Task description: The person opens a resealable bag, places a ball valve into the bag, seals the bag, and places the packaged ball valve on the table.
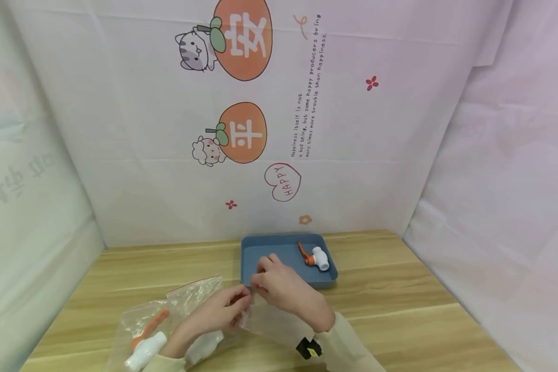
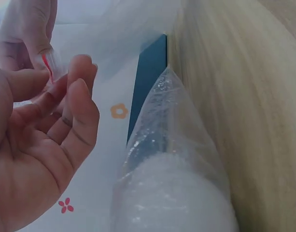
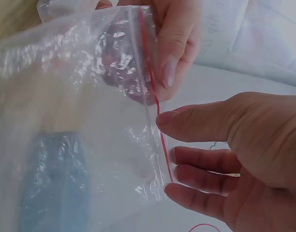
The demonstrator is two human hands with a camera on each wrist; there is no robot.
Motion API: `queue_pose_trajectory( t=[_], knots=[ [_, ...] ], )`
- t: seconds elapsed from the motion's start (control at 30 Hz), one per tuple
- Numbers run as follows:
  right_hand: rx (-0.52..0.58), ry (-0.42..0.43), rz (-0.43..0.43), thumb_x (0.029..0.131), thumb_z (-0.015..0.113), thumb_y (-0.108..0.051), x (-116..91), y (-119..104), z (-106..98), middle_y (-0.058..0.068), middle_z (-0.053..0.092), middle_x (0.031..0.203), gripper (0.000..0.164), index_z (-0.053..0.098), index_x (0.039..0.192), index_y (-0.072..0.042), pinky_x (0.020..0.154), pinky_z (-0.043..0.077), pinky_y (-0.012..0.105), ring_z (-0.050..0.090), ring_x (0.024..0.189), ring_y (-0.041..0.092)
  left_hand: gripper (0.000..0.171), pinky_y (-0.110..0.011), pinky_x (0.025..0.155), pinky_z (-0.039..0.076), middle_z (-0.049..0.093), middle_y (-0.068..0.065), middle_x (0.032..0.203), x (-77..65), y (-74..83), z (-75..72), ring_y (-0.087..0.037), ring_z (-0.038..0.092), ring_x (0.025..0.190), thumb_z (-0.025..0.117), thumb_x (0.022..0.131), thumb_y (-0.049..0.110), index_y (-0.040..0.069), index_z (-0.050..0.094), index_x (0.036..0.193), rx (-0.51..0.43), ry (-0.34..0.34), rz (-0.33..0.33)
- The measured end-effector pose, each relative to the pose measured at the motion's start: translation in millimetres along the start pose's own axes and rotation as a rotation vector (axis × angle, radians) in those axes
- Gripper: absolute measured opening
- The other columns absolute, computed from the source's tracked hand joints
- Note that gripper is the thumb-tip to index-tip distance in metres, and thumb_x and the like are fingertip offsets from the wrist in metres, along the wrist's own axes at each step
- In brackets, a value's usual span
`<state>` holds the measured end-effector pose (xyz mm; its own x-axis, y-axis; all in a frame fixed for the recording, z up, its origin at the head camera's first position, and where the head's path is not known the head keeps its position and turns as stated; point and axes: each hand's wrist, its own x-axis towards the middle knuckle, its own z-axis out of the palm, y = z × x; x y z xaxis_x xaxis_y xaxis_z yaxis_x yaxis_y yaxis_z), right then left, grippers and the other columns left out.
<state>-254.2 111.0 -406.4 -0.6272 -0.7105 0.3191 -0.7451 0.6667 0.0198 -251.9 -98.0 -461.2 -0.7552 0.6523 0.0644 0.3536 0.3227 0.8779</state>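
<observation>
A clear zip bag [image 3: 104, 121] with a red strip along its mouth is stretched between both hands, in front of the tray. My left hand [image 1: 218, 310] pinches the strip edge between thumb and fingers. Farther along the same edge, my right hand [image 1: 283, 287] pinches it with the thumb against the fingers. Through the film in the right wrist view I see no part inside. Below the left forearm lies a bagged white valve [image 1: 146, 351] with an orange handle. Another white piece [image 1: 205, 347] in clear plastic is partly hidden by that arm.
At the back of the wooden table [image 1: 400, 299] stands a blue tray [image 1: 279, 239]. One white valve [image 1: 320, 258] with an orange lever lies unwrapped in its right side. A printed white cloth [image 1: 353, 170] hangs behind, with pale cloth at both sides.
</observation>
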Motion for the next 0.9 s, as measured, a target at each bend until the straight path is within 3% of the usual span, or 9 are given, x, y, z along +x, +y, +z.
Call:
queue_pose_trajectory(
  t=[0.27, 0.5, 0.67, 0.9],
  knots=[
    [0.009, 0.043, -0.018, 0.093, 0.068, -0.018, -3, -9, -15, -0.002, 0.056, 0.096, 0.009, 0.073, 0.087, -0.023, 0.062, 0.038, 0.014, 0.043, 0.084, 0.011, 0.021, -0.032, 0.053, 0.054, 0.067, -0.01, 0.086, -1.3, 12.0, -0.8, -0.025, 0.068, 0.069, 0.05, 0.103, 0.029, 0.01, 0.059, 0.109, -0.039, -0.031, 0.05],
    [0.109, 0.101, -0.108, 0.093, 0.068, -0.013, -11, -12, -28, -0.005, 0.056, 0.093, 0.011, 0.07, 0.087, -0.021, 0.069, 0.041, 0.013, 0.047, 0.082, 0.008, 0.022, -0.033, 0.053, 0.053, 0.062, -0.027, 0.077, -2.5, 23.7, 4.9, -0.01, 0.059, 0.06, 0.048, 0.105, 0.023, 0.003, 0.06, 0.103, -0.14, -0.062, 0.151],
    [0.192, 0.198, -0.15, 0.092, 0.067, -0.007, -11, -10, -34, -0.004, 0.057, 0.092, 0.01, 0.067, 0.09, -0.016, 0.071, 0.043, 0.009, 0.052, 0.079, 0.006, 0.023, -0.029, 0.052, 0.052, 0.058, -0.025, 0.073, -5.1, 34.1, 6.1, -0.005, 0.055, 0.057, 0.048, 0.105, 0.021, 0.001, 0.058, 0.099, -0.179, 0.038, 0.175],
    [0.261, 0.195, -0.038, 0.095, 0.065, -0.015, -14, -8, -45, -0.004, 0.062, 0.093, 0.004, 0.069, 0.097, -0.014, 0.066, 0.045, 0.01, 0.055, 0.074, 0.002, 0.02, -0.03, 0.051, 0.052, 0.06, -0.015, 0.076, -6.6, 50.2, 0.8, -0.005, 0.055, 0.058, 0.049, 0.104, 0.018, 0.001, 0.059, 0.101, -0.124, 0.176, 0.23]
  ],
)
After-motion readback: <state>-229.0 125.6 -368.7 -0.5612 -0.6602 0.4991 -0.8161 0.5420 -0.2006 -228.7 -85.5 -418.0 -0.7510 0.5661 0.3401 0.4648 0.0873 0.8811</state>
